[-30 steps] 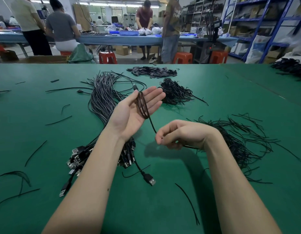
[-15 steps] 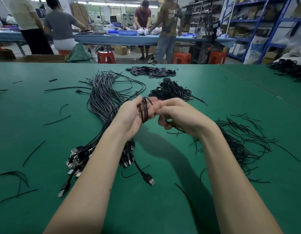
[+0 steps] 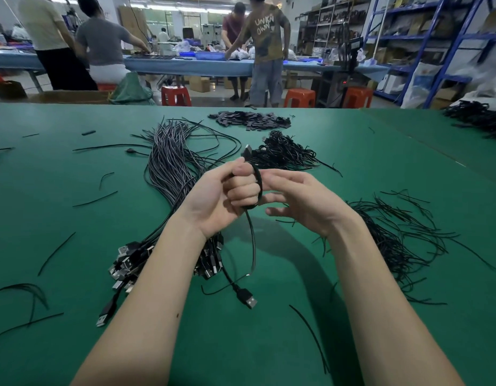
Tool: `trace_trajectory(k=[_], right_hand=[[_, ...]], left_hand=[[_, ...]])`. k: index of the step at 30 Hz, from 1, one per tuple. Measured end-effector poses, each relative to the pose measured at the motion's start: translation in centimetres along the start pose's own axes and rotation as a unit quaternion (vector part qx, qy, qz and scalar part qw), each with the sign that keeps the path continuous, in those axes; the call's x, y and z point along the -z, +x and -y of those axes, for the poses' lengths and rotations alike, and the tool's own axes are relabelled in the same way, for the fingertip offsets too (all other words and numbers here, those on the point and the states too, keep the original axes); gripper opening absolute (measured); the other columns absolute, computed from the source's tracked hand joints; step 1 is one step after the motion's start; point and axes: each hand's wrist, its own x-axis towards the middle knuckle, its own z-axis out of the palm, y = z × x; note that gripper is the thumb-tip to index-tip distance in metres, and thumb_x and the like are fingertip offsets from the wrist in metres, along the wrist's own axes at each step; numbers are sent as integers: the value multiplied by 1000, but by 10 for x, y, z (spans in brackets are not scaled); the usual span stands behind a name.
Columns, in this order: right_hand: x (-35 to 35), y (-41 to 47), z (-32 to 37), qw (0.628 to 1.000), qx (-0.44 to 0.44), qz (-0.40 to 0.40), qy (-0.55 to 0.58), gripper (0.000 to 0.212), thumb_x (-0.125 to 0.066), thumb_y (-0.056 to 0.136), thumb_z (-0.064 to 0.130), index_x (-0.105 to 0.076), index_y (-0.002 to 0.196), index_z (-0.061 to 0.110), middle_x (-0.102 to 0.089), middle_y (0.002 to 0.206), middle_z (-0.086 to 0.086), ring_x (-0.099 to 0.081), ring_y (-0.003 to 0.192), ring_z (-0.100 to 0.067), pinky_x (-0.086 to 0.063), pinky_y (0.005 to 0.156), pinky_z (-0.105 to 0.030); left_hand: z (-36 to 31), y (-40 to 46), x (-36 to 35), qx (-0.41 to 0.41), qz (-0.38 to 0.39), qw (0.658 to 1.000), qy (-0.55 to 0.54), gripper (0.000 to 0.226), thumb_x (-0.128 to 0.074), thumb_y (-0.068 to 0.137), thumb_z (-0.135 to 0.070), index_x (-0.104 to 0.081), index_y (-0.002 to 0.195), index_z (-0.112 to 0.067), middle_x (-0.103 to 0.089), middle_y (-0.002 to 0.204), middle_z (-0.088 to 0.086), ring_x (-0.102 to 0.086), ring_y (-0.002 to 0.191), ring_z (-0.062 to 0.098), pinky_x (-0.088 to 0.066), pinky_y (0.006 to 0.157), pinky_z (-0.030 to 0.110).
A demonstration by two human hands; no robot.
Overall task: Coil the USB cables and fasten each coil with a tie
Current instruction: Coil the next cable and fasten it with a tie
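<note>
The left hand (image 3: 221,196) was curled into a loose fist with a coil (image 3: 258,185) of black USB cable looped around its fingers, the thumb pressing on top; one plug (image 3: 247,149) stuck up above the fist, and the cable's loose tail (image 3: 252,240) hung down toward the green worktop (image 3: 46,218). The right hand (image 3: 302,201) sat just beside the coil, fingers half open, their tips touching or nearly touching the loops; whether it pinched a tie could not be told. The step in hand looked like the end of winding: most of the cable was gathered, with a short tail left to wrap. The next move would call for taking up that tail, then picking one thin black tie from the loose pile of ties (image 3: 403,235) to the right and twisting it round the coil while the left hand kept the loops from springing apart. A thick bundle of uncoiled cables (image 3: 171,168) lay to the left, and a heap of finished coils (image 3: 283,153) lay beyond the hands.
</note>
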Motion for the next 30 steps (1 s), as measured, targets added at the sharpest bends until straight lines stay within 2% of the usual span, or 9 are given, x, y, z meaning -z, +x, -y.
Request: trace_trajectory(k=[4,10,13,15,18,21,25,27,30], right_hand=[[-7,4,1,986,40,-121,-108,5,-76,90,12,-76,91,17,-68,70,7,-56,59,-5,-51,57,-17],[-11,11,1,976,75,-194,-68,14,-70,93,3,-72,104,-6,-69,72,-6,-61,56,-8,-58,60,-22],[-14,12,-3,976,60,-200,-54,20,-68,94,1,-69,112,-9,-73,79,-11,-65,58,-12,-61,65,-25],[-17,13,-4,974,62,-212,-56,19,-68,94,-1,-70,112,-6,-74,77,-10,-67,57,-13,-61,65,-25],[-19,11,-6,959,90,-235,-131,11,-71,91,1,-75,100,6,-74,68,-6,-69,53,-11,-58,57,-22],[-20,9,-8,948,101,-229,-195,13,-71,91,8,-80,99,14,-71,60,10,-63,46,-3,-52,52,-15],[-18,9,-3,939,115,-225,-232,16,-71,90,14,-76,98,27,-76,89,10,-74,69,-12,-63,73,-32],[-14,9,-2,928,156,-222,-257,17,-70,90,9,-75,100,22,-75,92,8,-75,70,-14,-63,69,-29],[-5,5,-3,903,201,-211,-317,16,-74,87,7,-79,95,20,-75,88,13,-72,70,-12,-60,67,-28]], left_hand=[[7,12,-2,-48,-110,979,163,39,-31,110,-30,-40,73,-19,-24,52,-11,-33,49,9,-34,52,22],[18,21,-2,-142,-214,816,518,23,-36,107,-26,-52,91,-19,-54,70,-10,-54,74,15,-47,82,39],[27,22,-7,-162,-257,767,565,24,-33,108,-23,-54,105,-12,-64,96,1,-64,96,24,-50,92,48],[32,24,-10,-172,-275,739,591,26,-32,108,-23,-54,110,-9,-64,109,8,-61,104,26,-47,93,44],[32,25,-10,-165,-270,727,609,25,-32,109,-23,-52,104,-8,-63,96,6,-59,88,20,-41,74,30],[32,21,-12,-133,-244,736,618,25,-31,109,-25,-48,101,-9,-62,87,3,-63,73,18,-53,68,35],[33,23,-10,-135,-253,694,660,23,-32,108,-24,-44,93,-11,-58,84,5,-60,83,32,-40,67,40],[34,24,-9,-119,-241,684,679,24,-32,108,-25,-43,91,-13,-53,81,0,-58,88,31,-34,69,35],[31,23,-2,-73,-202,726,654,26,-31,108,-28,-47,93,-14,-54,83,-3,-58,83,24,-44,74,39]])
